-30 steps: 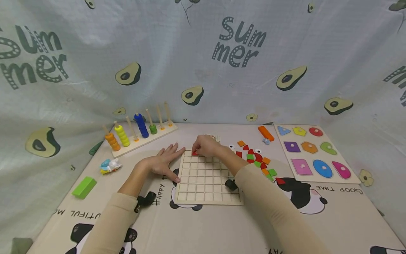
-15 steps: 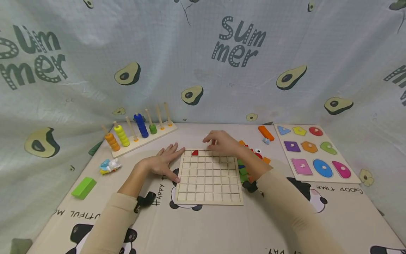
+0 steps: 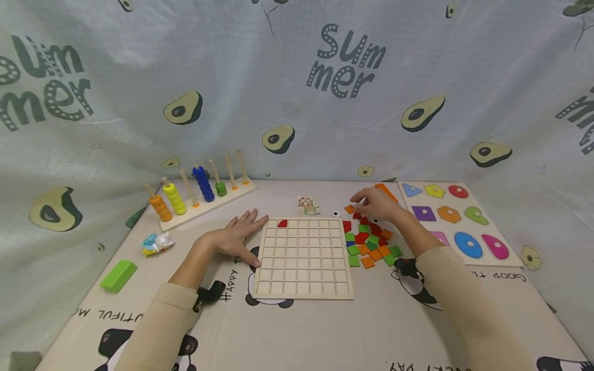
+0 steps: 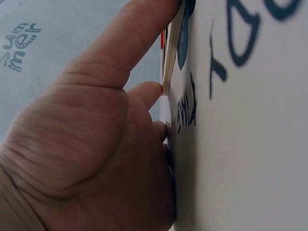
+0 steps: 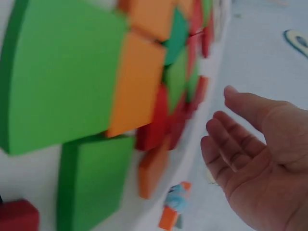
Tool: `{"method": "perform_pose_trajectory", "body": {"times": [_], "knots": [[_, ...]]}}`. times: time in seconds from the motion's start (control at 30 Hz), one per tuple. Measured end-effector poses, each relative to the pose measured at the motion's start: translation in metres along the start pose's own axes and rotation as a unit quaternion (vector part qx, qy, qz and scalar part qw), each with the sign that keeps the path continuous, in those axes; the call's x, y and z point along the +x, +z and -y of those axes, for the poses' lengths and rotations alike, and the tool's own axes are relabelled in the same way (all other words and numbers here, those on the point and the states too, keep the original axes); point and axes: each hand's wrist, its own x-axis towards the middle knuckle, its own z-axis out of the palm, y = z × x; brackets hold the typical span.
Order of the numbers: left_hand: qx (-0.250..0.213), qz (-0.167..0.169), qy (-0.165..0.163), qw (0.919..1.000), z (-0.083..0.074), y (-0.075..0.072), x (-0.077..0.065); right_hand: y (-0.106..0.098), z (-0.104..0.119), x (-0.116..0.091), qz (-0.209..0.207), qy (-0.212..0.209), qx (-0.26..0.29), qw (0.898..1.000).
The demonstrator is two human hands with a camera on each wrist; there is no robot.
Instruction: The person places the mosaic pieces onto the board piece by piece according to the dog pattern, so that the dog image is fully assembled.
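My left hand [image 3: 234, 241] rests on the table with its fingers spread. Its thumb and forefinger touch the left edge of the wooden grid board [image 3: 303, 297]; the left wrist view shows that board's side edge [image 4: 169, 62] against the fingers. One red quarter-round tile [image 3: 282, 223] lies in the top row of the grid. Over the far side of a pile of small coloured tiles [image 3: 375, 255] is my right hand [image 3: 378, 203], nothing between its loosely bent fingers in the right wrist view. A large green tile [image 5: 62, 72] fills the near part of that view.
A picture card [image 3: 308, 205] lies behind the board. Far left stands a peg stacker [image 3: 209, 208] with coloured rings, a small toy [image 3: 158, 243] and a green block [image 3: 118, 276] nearer. On the right are an orange block [image 3: 386, 191] and a shape puzzle [image 3: 492, 257].
My right hand let go of the red tile in the grid's top row, then moved right to the tile pile. The picture card is now uncovered. My left hand stayed at the board.
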Motion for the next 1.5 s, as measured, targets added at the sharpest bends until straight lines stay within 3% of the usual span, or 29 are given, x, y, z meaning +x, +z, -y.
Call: {"method": "perform_pose_trajectory", "body": {"times": [0.27, 0.4, 0.5, 0.63, 0.73, 0.9, 1.0, 1.13, 1.37, 1.5], "knots": [[-0.003, -0.002, 0.001, 1.0000, -0.003, -0.001, 0.000, 0.012, -0.006, 0.014, 0.017, -0.015, -0.048, 0.999], [-0.004, -0.001, -0.001, 1.0000, -0.002, -0.001, 0.000, 0.011, -0.001, 0.017, 0.018, 0.010, -0.039, 0.999], [-0.007, 0.000, -0.003, 1.0000, -0.001, -0.001, -0.001, 0.010, 0.004, 0.021, -0.001, -0.004, -0.029, 1.000], [-0.005, 0.000, -0.003, 1.0000, -0.001, -0.002, -0.002, 0.012, 0.025, 0.028, -0.021, -0.052, 0.021, 0.998], [-0.001, -0.001, -0.001, 1.0000, 0.000, -0.002, -0.001, 0.021, 0.052, 0.036, -0.008, -0.087, 0.073, 0.994], [0.000, -0.002, 0.001, 1.0000, 0.002, -0.001, 0.001, 0.049, 0.092, 0.049, 0.017, -0.156, 0.088, 0.984], [-0.002, -0.001, 0.000, 1.0000, 0.002, -0.001, 0.001, 0.066, 0.107, 0.055, 0.036, -0.179, 0.064, 0.981], [-0.002, 0.002, 0.002, 1.0000, 0.001, -0.001, 0.000, 0.079, 0.117, 0.059, 0.041, -0.174, 0.010, 0.984], [0.000, 0.000, -0.002, 1.0000, 0.000, -0.002, 0.000, 0.083, 0.120, 0.056, 0.035, -0.147, -0.019, 0.988], [-0.005, 0.000, -0.005, 1.0000, -0.001, -0.001, -0.001, 0.086, 0.119, 0.055, 0.049, -0.170, -0.056, 0.983]]}}
